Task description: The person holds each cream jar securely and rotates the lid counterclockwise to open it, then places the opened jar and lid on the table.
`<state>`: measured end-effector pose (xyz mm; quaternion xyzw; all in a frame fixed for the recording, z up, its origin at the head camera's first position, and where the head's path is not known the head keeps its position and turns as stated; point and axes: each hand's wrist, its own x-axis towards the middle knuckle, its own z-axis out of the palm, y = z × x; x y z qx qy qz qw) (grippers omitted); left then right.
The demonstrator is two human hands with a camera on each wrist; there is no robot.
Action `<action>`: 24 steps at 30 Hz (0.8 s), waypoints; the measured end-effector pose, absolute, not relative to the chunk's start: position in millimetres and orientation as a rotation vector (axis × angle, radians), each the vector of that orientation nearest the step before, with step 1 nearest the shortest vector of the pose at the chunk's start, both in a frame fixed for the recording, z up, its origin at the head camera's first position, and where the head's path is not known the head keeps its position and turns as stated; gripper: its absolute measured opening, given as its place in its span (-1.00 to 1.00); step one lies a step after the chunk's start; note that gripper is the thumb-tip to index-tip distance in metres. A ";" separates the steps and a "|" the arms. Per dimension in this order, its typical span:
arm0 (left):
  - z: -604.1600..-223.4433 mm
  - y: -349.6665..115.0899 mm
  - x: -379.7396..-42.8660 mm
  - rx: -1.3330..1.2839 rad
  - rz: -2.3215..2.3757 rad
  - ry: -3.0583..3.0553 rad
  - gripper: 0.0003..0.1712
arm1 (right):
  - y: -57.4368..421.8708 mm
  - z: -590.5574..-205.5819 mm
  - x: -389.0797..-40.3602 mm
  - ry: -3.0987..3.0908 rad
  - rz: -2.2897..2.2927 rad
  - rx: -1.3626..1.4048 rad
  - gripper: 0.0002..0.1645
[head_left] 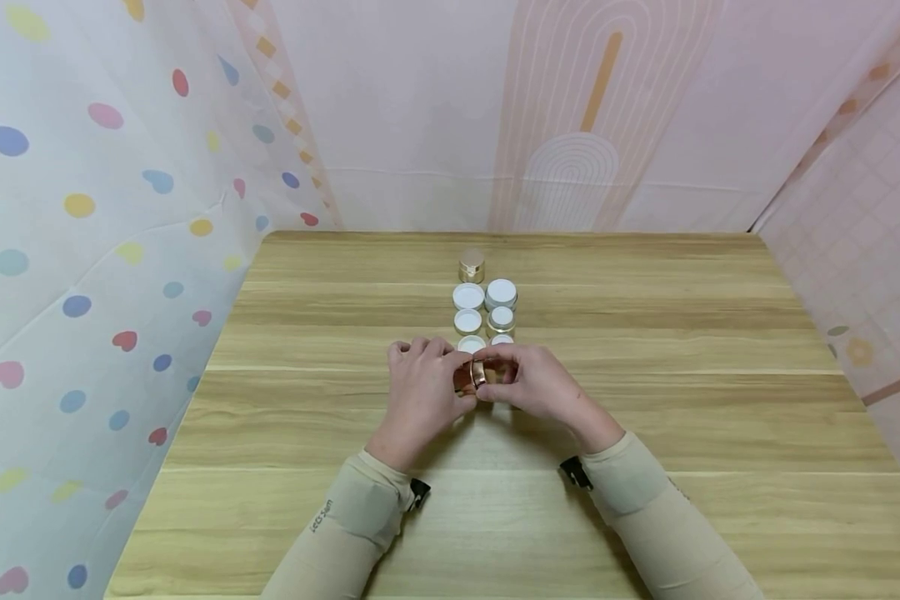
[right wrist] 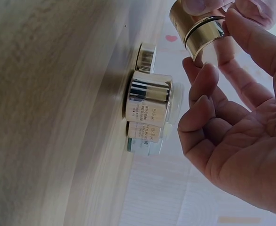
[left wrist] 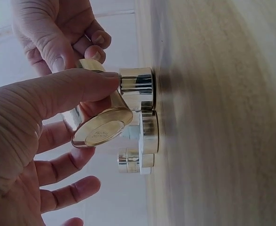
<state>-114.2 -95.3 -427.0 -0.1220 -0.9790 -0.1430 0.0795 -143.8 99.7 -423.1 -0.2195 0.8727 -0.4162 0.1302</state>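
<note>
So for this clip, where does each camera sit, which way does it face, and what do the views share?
Head: worn on the head, looking forward and down at the wooden table; both sleeves, left hand and right hand show.
Left wrist: on the left wrist, looking along the palm at the gold jar that both hands hold.
Right wrist: on the right wrist, looking along the palm at the same jar, with both hands' fingers in view.
Shared: all three show the gold jar and the row of small jars on the table.
</note>
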 end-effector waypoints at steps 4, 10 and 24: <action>-426.0 -95.1 -114.6 -0.360 -0.423 -2.951 -0.38 | 100.5 -423.4 -144.0 2.523 -1.216 -0.650 -0.45; -425.8 -94.4 -114.9 -0.364 -0.438 -2.944 -0.44 | 100.4 -421.0 -143.4 2.493 -1.233 -0.660 -0.42; -424.4 -92.6 -113.1 -0.383 -0.431 -2.913 -0.49 | 98.5 -421.2 -143.0 2.577 -1.188 -0.604 -0.35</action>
